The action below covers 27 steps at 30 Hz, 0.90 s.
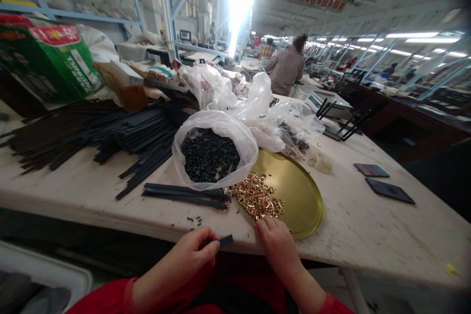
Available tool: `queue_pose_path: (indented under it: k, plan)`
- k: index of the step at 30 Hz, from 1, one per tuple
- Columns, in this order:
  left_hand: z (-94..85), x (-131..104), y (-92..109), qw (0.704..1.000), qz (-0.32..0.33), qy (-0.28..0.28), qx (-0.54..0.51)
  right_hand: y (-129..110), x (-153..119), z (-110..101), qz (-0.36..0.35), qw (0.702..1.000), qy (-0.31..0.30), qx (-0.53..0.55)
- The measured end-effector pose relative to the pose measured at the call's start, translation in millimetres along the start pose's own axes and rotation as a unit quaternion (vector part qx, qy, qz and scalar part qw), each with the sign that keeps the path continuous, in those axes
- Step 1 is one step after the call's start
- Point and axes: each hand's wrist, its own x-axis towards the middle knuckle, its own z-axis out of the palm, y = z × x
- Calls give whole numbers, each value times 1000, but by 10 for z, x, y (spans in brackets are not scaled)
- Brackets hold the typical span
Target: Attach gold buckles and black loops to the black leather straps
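Low at the table's front edge, my left hand (200, 251) pinches a black strap (226, 241), whose short flat end sticks out to the right. My right hand (274, 238) rests at the near rim of a round gold tray (298, 191), fingers curled together against a heap of small gold buckles (257, 196). Whatever its fingertips hold is hidden. Behind the hands, a clear plastic bag (243, 140) with its mouth rolled wide holds many small black loops (209, 154). Left of the tray, several black straps with gold ends (184, 196) lie side by side.
Long black straps (140, 130) are piled on the left, by a green carton (55, 59). More plastic bags (257, 103) stand behind the tray. Right lie a dark phone-like slab (390, 190) and a patterned card (371, 170). A person (289, 66) is farther back.
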Motion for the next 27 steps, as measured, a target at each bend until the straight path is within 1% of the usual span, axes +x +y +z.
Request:
queue_pose_path:
  k: [2, 3, 4, 5, 6, 7, 9, 10, 11, 12, 15, 16, 17, 20, 21, 22, 23, 27]
  plan:
    - [40, 5, 36, 1000, 5, 7, 16, -21, 0, -4, 19, 999, 4, 35]
    - [63, 13, 63, 999, 9, 16, 28, -40, 7, -19, 32, 997, 8, 75]
    - [87, 25, 93, 999, 16, 27, 43, -66, 19, -43, 50, 990, 14, 133]
    - [110, 39, 124, 997, 23, 39, 57, -99, 35, -76, 77, 975, 19, 208]
    - [132, 56, 154, 996, 31, 51, 70, -140, 54, -117, 111, 949, 19, 296]
    - [150, 73, 181, 994, 36, 61, 81, -187, 76, -163, 146, 909, 13, 390]
    - [174, 102, 221, 992, 43, 75, 91, -292, 124, -255, 203, 804, -17, 559]
    - [178, 111, 232, 991, 45, 80, 93, -343, 147, -297, 219, 751, -34, 622]
    - [179, 116, 238, 991, 47, 86, 94, -391, 168, -333, 226, 707, -46, 668]
    - [176, 116, 239, 990, 49, 93, 93, -433, 187, -362, 229, 674, -53, 700]
    - [156, 103, 230, 989, 50, 102, 90, -517, 220, -403, 242, 612, -55, 750]
    - [148, 97, 226, 989, 50, 103, 90, -534, 224, -403, 250, 587, -58, 767]
    - [140, 92, 223, 989, 48, 103, 90, -548, 226, -400, 260, 555, -64, 788]
    - [126, 91, 206, 990, 31, 106, 89, -578, 222, -379, 279, 435, -81, 852]
    - [126, 95, 196, 990, 22, 106, 87, -588, 220, -372, 279, 404, -86, 867]
    - [127, 100, 185, 991, 14, 105, 84, -598, 218, -364, 275, 381, -90, 878]
    - [129, 107, 172, 991, 8, 105, 81, -609, 217, -355, 269, 365, -91, 886]
    - [129, 127, 123, 991, 4, 110, 75, -665, 217, -307, 261, 315, -92, 908]
